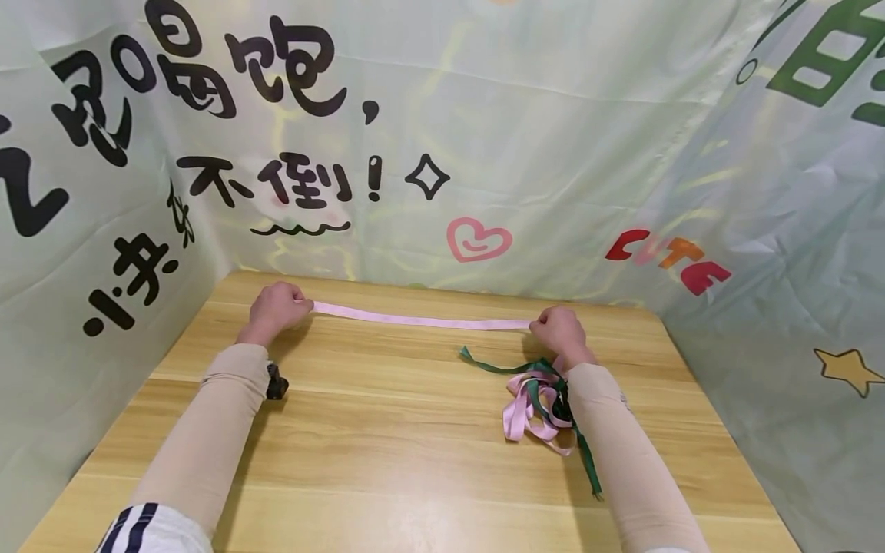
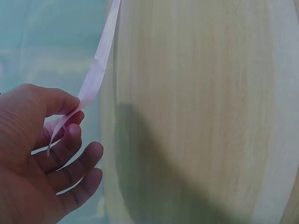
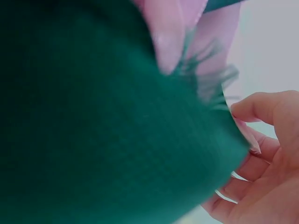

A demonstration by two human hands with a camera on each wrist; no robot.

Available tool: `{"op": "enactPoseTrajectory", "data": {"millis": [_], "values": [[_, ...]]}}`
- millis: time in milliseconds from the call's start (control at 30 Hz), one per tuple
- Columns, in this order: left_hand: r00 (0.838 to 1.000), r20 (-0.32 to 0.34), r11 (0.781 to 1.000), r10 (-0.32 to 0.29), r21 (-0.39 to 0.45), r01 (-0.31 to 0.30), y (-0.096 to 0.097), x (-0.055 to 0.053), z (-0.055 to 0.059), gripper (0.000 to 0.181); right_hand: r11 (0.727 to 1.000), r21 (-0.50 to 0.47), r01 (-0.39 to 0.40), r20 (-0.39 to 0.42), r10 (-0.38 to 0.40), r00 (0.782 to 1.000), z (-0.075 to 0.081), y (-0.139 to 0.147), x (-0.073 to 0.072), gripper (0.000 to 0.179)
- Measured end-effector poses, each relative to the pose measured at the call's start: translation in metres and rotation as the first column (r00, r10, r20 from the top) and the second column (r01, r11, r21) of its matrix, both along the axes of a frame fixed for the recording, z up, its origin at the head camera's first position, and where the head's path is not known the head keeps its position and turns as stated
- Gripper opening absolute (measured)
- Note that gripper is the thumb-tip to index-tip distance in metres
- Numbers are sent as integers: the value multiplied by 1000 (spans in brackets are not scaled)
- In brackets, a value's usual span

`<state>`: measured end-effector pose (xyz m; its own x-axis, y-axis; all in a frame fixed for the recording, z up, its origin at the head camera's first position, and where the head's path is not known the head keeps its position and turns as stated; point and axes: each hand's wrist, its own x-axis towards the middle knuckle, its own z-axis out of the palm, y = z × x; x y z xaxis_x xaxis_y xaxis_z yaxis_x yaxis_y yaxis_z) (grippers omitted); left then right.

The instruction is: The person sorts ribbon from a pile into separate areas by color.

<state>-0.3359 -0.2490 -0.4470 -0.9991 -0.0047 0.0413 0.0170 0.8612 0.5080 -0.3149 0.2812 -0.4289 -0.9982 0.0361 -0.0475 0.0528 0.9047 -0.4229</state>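
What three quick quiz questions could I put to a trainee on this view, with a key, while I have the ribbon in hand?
1. Multiple choice: what spans the gap between the left hand and the right hand?
a) a white string
b) a pink ribbon
c) a black strap

2. True or false: a tangle of pink and green ribbon lies on the table, nearer the right hand than the left.

3. Fill in: of the two wrist views, the one largely filled by green ribbon is the ____ wrist view.

Key: 1. b; 2. true; 3. right.
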Motion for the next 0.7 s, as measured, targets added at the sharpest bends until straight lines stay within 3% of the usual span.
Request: {"op": "enactPoseTrajectory", "data": {"millis": [200,433,700], "values": [[1000,-1,1000,13,2,-13,2,1,-2,28,1000,9,12,-8,-12,1000,-4,2,0,26],[1000,-7,1000,28,2,-28,-2,2,-5,30,1000,-26,15,7,-15,1000,-4,7,1,32],[996,-72,999,49,11,-49,-7,9,-5,28,999,-35,5,-18,-5,1000,1,13,9,37]]}}
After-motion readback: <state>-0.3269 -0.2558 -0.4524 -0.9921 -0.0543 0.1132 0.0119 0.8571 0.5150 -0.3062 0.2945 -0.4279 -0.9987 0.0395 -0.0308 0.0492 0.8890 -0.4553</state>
